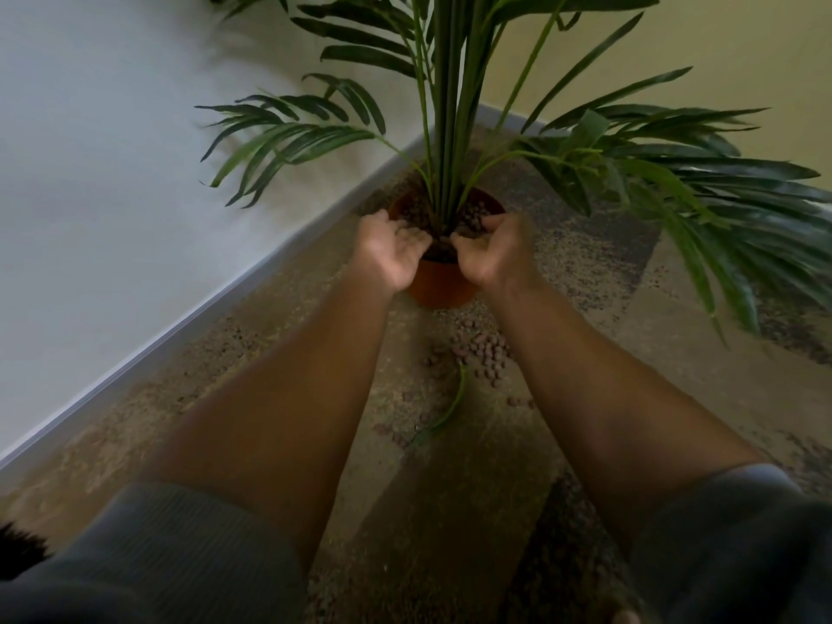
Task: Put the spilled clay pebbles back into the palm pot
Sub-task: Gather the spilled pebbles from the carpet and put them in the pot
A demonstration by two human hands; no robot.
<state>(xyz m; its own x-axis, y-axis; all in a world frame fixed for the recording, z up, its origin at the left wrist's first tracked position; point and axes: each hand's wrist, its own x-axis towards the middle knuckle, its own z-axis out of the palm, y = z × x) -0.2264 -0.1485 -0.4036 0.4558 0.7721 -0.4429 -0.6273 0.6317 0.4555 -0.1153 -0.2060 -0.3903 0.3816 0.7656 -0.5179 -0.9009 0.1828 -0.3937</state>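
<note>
Nearest to us, our grey sleeves (171, 556) are pushed up above the elbows and cut off by the bottom edge, with something dark and fuzzy (20, 551) poking in at the near left that we cannot identify. Motion blur softens everything, so fine detail on the fingers is hard to read.

Both forearms reach away from us to the palm pot (443, 283), an orange-brown pot standing on the patterned carpet (630, 362) in the corner where the walls (90, 173) meet. Our left hand (396, 252) and right hand (493, 249) are cupped palm-up over the pot's near rim, on either side of the palm stems (443, 164), fingertips almost meeting and hiding that rim. Each hand looks half-curled into a scoop; dark lumps seem to lie in the palms, but we cannot tell for sure whether they are held or belong to the pot's filling behind.

Spilled clay pebbles (479, 353) lie on the carpet just on the near side of the pot, between our forearms, with a few strays nearer still around a fallen green leaf (443, 414).
</note>
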